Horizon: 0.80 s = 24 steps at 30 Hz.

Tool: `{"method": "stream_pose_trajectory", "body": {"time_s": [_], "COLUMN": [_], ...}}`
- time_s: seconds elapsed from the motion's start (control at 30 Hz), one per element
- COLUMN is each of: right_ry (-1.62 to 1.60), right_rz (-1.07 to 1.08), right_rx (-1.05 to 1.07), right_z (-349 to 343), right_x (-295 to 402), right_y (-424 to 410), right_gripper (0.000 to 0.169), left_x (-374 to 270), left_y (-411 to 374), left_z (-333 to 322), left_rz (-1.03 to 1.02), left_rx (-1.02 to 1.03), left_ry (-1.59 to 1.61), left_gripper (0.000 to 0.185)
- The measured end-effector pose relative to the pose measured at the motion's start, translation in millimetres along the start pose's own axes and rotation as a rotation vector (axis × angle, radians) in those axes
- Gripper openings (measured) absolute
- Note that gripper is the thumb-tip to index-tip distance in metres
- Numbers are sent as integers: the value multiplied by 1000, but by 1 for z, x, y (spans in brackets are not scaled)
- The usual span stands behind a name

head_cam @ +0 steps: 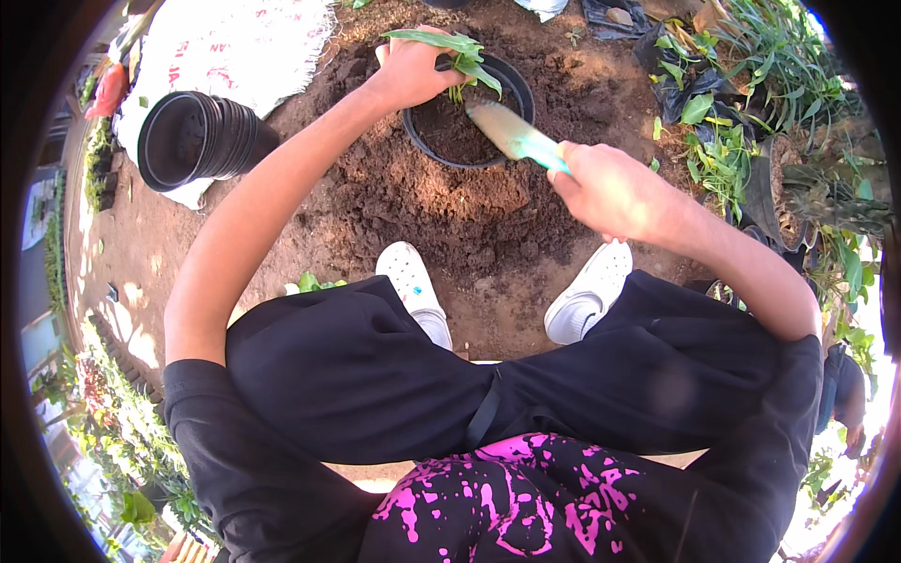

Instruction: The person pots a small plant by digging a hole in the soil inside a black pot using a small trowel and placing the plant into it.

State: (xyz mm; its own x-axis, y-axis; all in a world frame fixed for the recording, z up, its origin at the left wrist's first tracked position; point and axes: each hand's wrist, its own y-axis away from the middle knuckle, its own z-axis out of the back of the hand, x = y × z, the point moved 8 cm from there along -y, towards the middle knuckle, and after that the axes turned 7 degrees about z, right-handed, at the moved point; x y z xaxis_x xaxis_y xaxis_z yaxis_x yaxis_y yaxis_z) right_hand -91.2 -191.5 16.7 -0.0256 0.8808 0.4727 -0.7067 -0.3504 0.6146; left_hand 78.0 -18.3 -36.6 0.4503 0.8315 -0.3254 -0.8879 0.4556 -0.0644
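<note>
A round black plastic plant pot (470, 163) with dark soil in it stands on a heap of loose soil (450, 211) before me. My left hand (415, 74) holds a leafy green plant (473, 60) upright over the pot, its stems reaching down towards the soil inside. My right hand (612, 190) grips the turquoise handle of a garden hand trowel (508, 130). The trowel's soil-stained blade reaches over the pot's right rim, its tip close to the plant's stems. Whether the tip touches the soil is hard to tell.
A stack of black plastic pots (200, 141) lies on its side at the left, by a white woven sack (232, 42) bearing red print. Leafy cuttings (718, 155) and black plastic bags lie at the right. My white clogs (415, 281) are on the ground near the soil heap.
</note>
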Motion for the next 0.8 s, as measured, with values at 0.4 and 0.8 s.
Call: {"method": "stream_pose_trajectory", "body": {"time_s": [0.4,0.8], "right_ry": [41,-109], "right_rz": [11,-92], "right_rx": [8,156], "right_z": [8,17], "right_x": [9,20], "right_y": [8,17], "right_gripper": [28,32], "left_x": [-7,-3], "left_y": [0,-2], "left_z": [0,-4], "left_rz": [17,19], "left_rx": [5,17], "left_ry": [-29,-50], "left_gripper": [44,43]}}
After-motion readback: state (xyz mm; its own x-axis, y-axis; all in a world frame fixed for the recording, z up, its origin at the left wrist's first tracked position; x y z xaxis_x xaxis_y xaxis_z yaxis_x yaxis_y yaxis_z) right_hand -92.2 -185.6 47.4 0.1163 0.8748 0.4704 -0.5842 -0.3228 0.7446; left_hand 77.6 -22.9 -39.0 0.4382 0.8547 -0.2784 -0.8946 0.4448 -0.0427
